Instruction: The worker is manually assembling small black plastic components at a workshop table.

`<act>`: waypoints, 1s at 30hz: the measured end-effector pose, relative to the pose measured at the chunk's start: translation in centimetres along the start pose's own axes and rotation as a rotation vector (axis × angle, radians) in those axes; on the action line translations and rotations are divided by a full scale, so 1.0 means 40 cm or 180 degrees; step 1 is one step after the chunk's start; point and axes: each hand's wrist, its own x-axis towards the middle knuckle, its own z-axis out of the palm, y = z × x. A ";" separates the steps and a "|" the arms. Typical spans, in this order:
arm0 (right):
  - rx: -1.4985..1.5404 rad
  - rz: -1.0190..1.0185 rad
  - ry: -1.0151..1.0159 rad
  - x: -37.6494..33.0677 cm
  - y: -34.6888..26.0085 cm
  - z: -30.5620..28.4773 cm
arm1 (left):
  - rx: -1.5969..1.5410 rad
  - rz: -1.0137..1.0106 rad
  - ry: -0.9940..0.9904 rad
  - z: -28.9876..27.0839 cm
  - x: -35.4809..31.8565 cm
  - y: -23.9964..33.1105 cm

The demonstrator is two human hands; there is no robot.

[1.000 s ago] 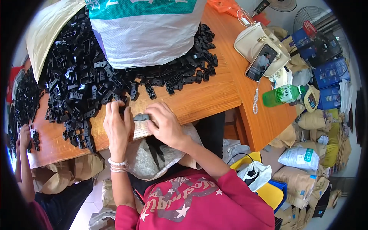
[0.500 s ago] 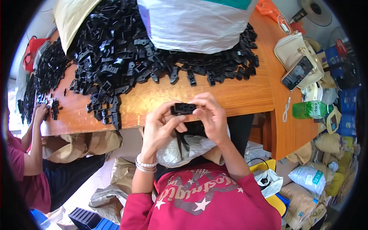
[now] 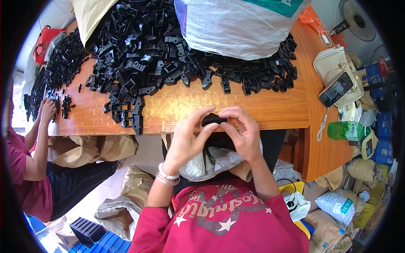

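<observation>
A small black plastic part [image 3: 213, 120] is held up near the table's front edge, above my lap. My left hand [image 3: 189, 137] grips its left end between thumb and fingers. On its other end, the thumb and fingers of my right hand [image 3: 244, 134] are closed. The part's hollow side does not show now. Beyond my hands, a large heap of black plastic parts [image 3: 126, 59] covers the back of the wooden table [image 3: 177, 111]. Under my wrists a whitish bag [image 3: 198, 168] lies across my lap.
A white woven sack [image 3: 236, 33] stands among the parts. At left, a co-worker's hand [image 3: 48, 110] is at a heap of smaller black pieces [image 3: 63, 63]. To the right lie a phone [image 3: 336, 89], a cream handbag [image 3: 331, 63] and a green bottle [image 3: 346, 130].
The black part has been turned, so its open hollow side no longer faces up. Both hands have shifted slightly right in the picture, and the whole view has moved a little.
</observation>
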 end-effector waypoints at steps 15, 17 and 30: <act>-0.3420 -0.0782 0.0503 0.144 0.075 -0.001 | 0.2810 0.0071 0.0883 -0.037 0.113 -0.118; -0.3411 -0.0860 0.0502 0.143 0.076 0.002 | 0.2444 0.0205 0.1045 -0.060 0.090 -0.125; -0.1345 -0.1175 -0.0026 0.058 -0.028 -0.010 | -0.1780 -0.1317 -0.0264 -0.045 0.016 -0.013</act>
